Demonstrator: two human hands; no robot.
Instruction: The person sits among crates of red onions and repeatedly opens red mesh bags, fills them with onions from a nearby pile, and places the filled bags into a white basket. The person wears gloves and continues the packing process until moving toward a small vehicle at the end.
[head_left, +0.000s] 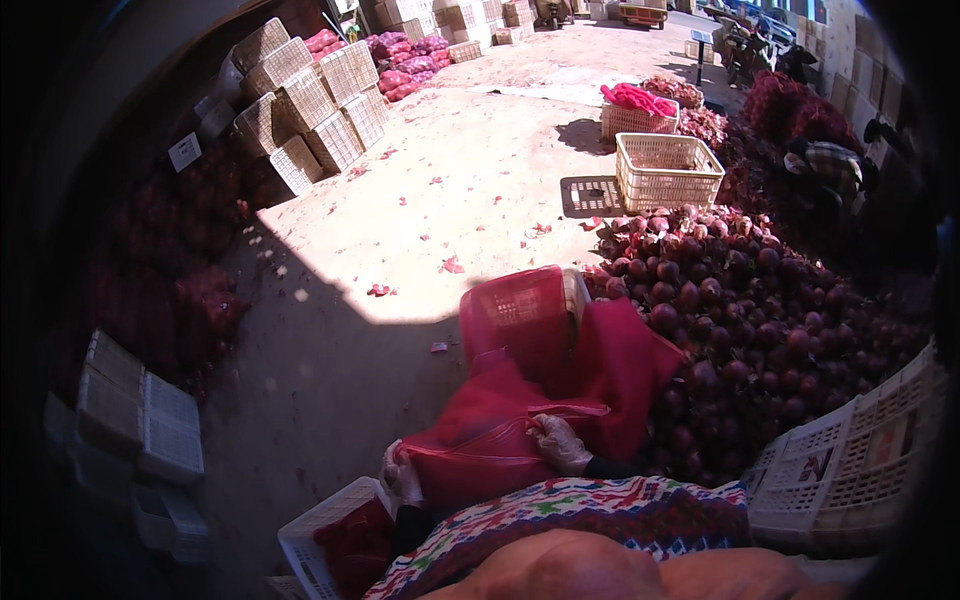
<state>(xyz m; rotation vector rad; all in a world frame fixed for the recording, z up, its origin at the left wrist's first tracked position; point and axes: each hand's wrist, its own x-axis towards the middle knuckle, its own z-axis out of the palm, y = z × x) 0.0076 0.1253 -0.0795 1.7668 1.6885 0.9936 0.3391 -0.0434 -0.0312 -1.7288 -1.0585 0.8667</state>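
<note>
A red mesh bag (487, 450) hangs stretched between my hands, low in the middle of the view. My left hand (402, 474), in a thin clear glove, grips its left edge. My right hand (559, 444), gloved likewise, holds the bag's hem on the right. Beyond them, red mesh covers much of a pale plastic crate (576, 294); whether it is the same bag I cannot tell. To the right lies a large heap of red onions (720, 330). At my left side a white crate (300, 529) holds folded dark red mesh (356, 544).
An empty slatted crate (670, 178) stands behind the heap, near a crate topped with red mesh (640, 112). A person (832, 165) bends at the right. Stacked crates (307, 97) and filled mesh sacks (409, 60) stand at the back left. More crates (832, 457) rise at the near right.
</note>
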